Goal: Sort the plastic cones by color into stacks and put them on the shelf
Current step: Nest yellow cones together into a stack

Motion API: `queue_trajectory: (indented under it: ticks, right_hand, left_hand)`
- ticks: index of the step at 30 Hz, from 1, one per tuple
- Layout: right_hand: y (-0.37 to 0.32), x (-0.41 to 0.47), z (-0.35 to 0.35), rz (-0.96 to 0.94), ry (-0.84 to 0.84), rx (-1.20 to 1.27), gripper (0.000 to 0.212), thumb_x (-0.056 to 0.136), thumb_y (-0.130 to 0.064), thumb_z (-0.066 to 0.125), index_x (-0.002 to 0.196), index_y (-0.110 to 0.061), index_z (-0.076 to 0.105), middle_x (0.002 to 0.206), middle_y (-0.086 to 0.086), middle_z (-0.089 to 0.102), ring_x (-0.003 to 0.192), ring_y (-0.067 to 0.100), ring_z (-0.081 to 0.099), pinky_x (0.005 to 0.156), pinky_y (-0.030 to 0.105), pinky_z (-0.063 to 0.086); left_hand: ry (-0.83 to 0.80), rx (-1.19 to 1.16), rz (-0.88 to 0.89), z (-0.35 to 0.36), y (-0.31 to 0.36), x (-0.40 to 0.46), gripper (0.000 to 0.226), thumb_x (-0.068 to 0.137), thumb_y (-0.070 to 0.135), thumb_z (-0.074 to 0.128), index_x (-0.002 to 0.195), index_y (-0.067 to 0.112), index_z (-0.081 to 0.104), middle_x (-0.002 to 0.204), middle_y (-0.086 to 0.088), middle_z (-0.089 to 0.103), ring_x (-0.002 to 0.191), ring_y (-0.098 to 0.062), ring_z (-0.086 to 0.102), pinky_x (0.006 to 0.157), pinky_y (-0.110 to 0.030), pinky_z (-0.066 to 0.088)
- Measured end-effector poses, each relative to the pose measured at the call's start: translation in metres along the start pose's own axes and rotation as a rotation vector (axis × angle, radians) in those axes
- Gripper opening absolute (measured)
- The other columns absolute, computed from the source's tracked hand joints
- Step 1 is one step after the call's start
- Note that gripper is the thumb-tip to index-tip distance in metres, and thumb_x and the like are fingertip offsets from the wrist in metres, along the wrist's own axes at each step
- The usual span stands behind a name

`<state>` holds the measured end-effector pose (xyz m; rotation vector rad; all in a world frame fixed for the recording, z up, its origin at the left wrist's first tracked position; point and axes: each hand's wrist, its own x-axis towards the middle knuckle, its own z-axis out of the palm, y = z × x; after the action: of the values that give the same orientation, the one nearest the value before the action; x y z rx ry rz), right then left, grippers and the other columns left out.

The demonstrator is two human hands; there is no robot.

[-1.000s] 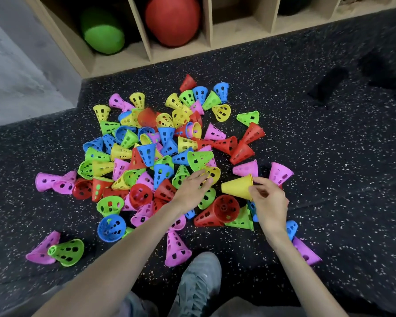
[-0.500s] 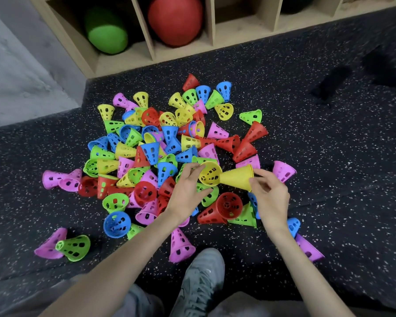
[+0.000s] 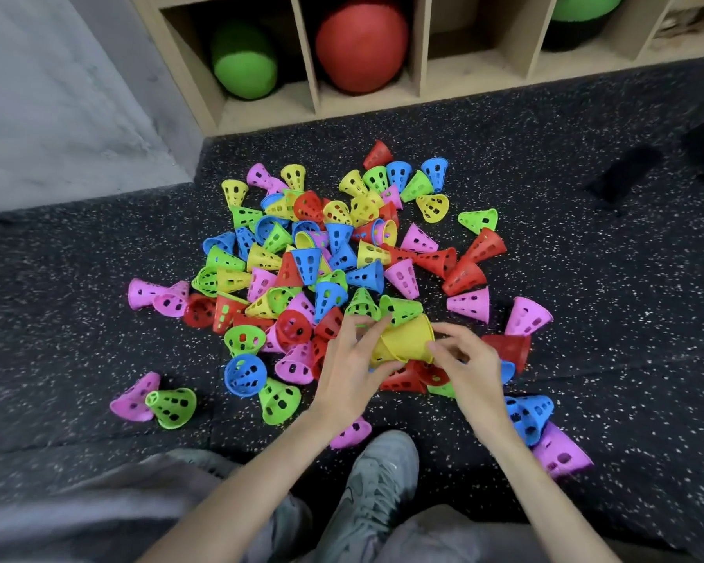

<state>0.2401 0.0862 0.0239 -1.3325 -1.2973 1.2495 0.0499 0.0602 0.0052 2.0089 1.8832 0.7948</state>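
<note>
Shelf [image 3: 423, 103] beyond pile [image 3: 334, 270], no stacks on it. At pile's near edge: left hand [image 3: 350, 367] has brought a second yellow cone onto the right hand's [image 3: 464, 359]; fingers of both clamp yellow stack [image 3: 403, 343]. First stack begun.

Yellow cones [image 3: 403, 344] over a white-speckled black floor [image 3: 586, 319].

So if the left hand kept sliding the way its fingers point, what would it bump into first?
Probably the yellow cones, which the left hand is already touching. Just beyond them lies a green cone, though depth is hard to judge.
</note>
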Motion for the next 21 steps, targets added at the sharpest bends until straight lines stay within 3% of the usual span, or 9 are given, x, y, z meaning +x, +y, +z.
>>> queue_trajectory:
  ticks: [3, 10, 16, 21]
  right_hand:
    - [-0.006, -0.006, 0.003, 0.017, -0.065, 0.005, 0.027, 0.091, -0.002, 0.069, 0.11, -0.022, 0.074, 0.082, 0.003, 0.075, 0.076, 0.004, 0.066, 0.071, 0.016, 0.05]
    - [-0.014, -0.019, 0.016, 0.02, -0.148, 0.025, 0.025, 0.091, -0.004, 0.071, 0.111, -0.019, 0.074, 0.08, -0.002, 0.076, 0.083, 0.004, 0.071, 0.076, 0.011, 0.049]
    - [-0.016, -0.02, 0.019, 0.026, -0.174, 0.038, 0.023, 0.091, -0.005, 0.07, 0.11, -0.018, 0.074, 0.086, 0.0, 0.077, 0.085, 0.002, 0.07, 0.075, 0.011, 0.048]
    - [-0.016, -0.015, 0.017, 0.081, -0.188, 0.089, 0.027, 0.089, -0.004, 0.073, 0.114, -0.014, 0.069, 0.086, 0.007, 0.077, 0.081, 0.009, 0.072, 0.071, 0.012, 0.051]
  left_hand:
    - [0.003, -0.086, -0.039, -0.008, 0.004, -0.007, 0.074, 0.085, 0.057, 0.067, 0.151, 0.032, 0.045, 0.126, 0.008, 0.043, 0.107, -0.012, 0.051, 0.092, -0.042, 0.053]
    - [-0.016, -0.195, -0.091, -0.019, 0.008, -0.018, 0.066, 0.088, 0.044, 0.075, 0.147, 0.031, 0.048, 0.132, 0.014, 0.05, 0.123, -0.004, 0.05, 0.11, -0.034, 0.043]
    - [-0.054, -0.242, -0.105, -0.023, 0.015, -0.014, 0.064, 0.087, 0.035, 0.078, 0.145, 0.03, 0.05, 0.131, 0.018, 0.053, 0.123, 0.003, 0.047, 0.105, -0.015, 0.033]
    - [-0.078, -0.25, -0.116, -0.02, 0.015, -0.006, 0.063, 0.087, 0.034, 0.077, 0.144, 0.029, 0.05, 0.131, 0.019, 0.054, 0.124, 0.001, 0.048, 0.104, -0.013, 0.031]
